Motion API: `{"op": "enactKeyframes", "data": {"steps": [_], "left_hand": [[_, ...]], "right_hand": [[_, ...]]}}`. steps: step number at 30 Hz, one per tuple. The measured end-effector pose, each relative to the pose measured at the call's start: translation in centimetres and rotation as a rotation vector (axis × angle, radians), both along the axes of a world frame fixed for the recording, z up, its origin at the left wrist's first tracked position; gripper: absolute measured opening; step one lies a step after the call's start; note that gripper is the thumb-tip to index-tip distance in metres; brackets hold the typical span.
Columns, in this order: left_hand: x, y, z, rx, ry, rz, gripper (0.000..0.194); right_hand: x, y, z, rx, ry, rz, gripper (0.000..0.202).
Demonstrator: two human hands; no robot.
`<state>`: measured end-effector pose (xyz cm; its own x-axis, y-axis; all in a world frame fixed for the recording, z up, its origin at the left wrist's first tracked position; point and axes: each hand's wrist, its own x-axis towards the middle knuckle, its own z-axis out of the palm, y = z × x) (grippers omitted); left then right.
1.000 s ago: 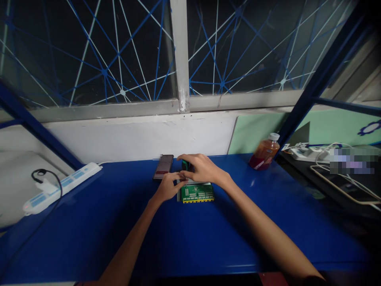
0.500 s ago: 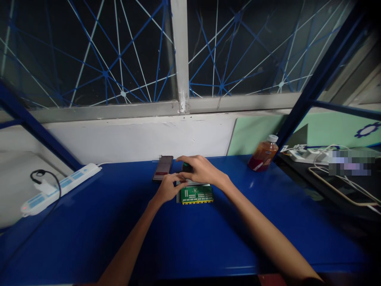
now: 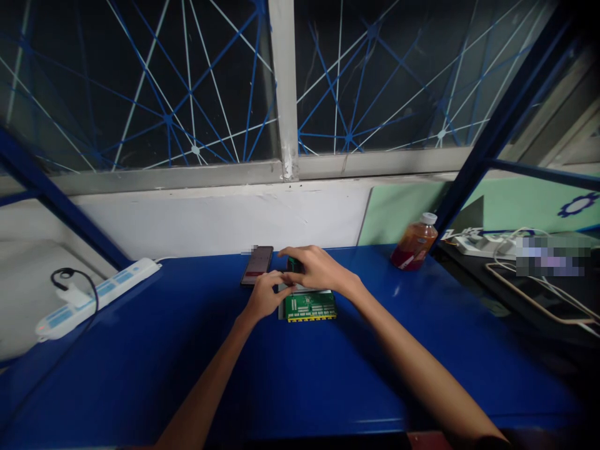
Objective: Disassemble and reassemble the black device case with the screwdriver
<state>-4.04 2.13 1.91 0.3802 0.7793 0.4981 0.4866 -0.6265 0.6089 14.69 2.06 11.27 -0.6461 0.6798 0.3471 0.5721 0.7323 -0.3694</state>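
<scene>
A green circuit board point(image 3: 311, 306) with a yellow strip along its front edge lies on the blue table in front of me. My left hand point(image 3: 267, 295) is at the board's left rear, thumb and fingers pinched together. Arched over the rear of the board, my right hand point(image 3: 319, 270) has its fingers curled round a dark, green-edged part point(image 3: 293, 265). The fingertips of both hands meet there, and what they pinch is hidden. A pale strip shows just below the right palm.
A phone point(image 3: 257, 265) lies behind my left hand. On the left is a white power strip point(image 3: 100, 297) with a black cable. A bottle of reddish drink point(image 3: 415, 242) stands at the back right, with cables and another phone point(image 3: 534, 292) beyond it. Blue frame posts point(image 3: 469, 175) rise at both sides.
Both hands stay at the board in nearly the same pose. The whole view has shifted very slightly; nothing was visibly taken or let go.
</scene>
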Motion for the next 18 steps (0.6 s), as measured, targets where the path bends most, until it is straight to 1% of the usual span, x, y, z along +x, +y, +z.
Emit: {"op": "enactKeyframes", "data": {"steps": [6, 10, 18], "left_hand": [[0.02, -0.26, 0.28, -0.078, -0.008, -0.05, 0.01], [0.08, -0.34, 0.35, -0.11, -0.005, -0.072, 0.012], [-0.01, -0.28, 0.41, -0.127, 0.043, -0.067, 0.016]], "right_hand": [[0.06, 0.11, -0.07, 0.025, 0.017, 0.002, 0.045], [0.03, 0.04, 0.06, 0.001, 0.017, 0.01, 0.043], [0.13, -0.02, 0.06, 0.02, -0.014, -0.008, 0.046]]}}
